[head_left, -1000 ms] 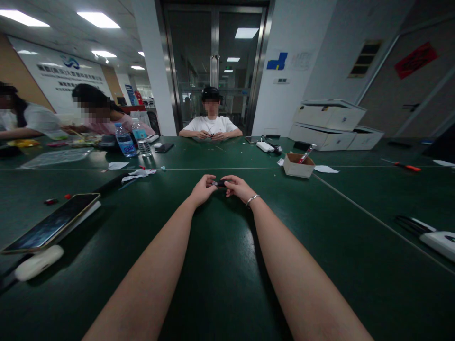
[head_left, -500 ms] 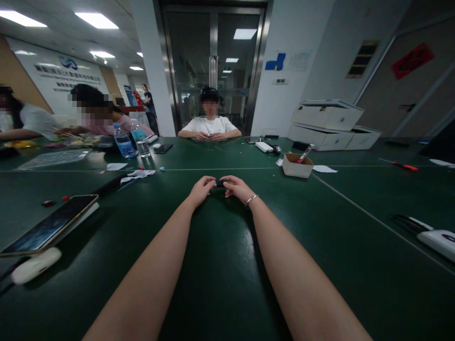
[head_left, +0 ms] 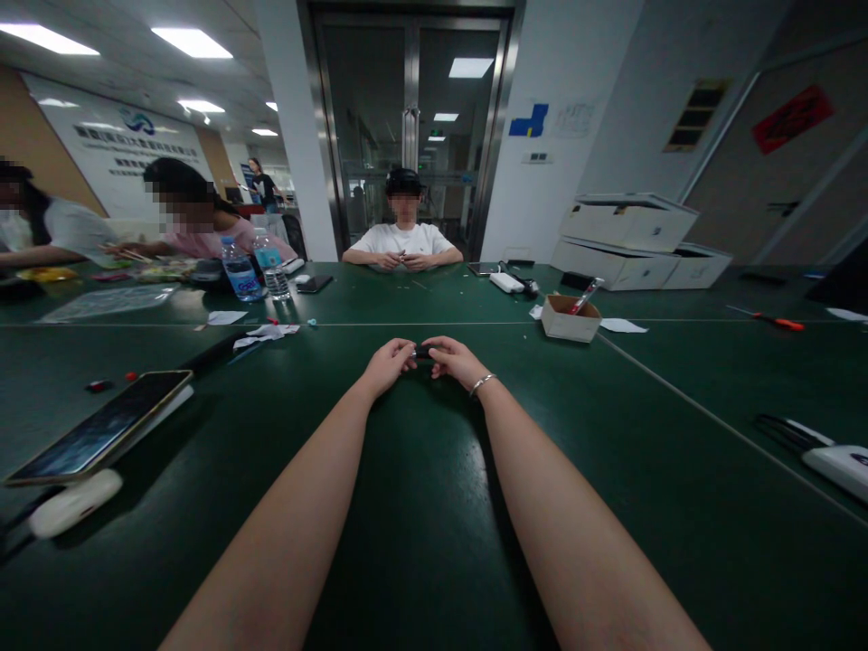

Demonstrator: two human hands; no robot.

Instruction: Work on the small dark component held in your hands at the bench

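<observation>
Both my forearms stretch out over the dark green table point(head_left: 420, 506). My left hand point(head_left: 386, 364) and my right hand point(head_left: 456, 360) meet near the table's middle, fingers curled. Between the fingertips they pinch a small dark object point(head_left: 421, 351), too small to name. A thin bracelet point(head_left: 482, 382) sits on my right wrist.
A phone point(head_left: 101, 425) and a white case point(head_left: 71, 503) lie at the left. Water bottles point(head_left: 240, 268) stand at the back left, a small cardboard box point(head_left: 570, 316) and white boxes point(head_left: 630, 237) at the back right. A person sits opposite; others sit at the far left.
My hands stay together on the small dark object with only slight finger movement. A person in the far background has walked left.
</observation>
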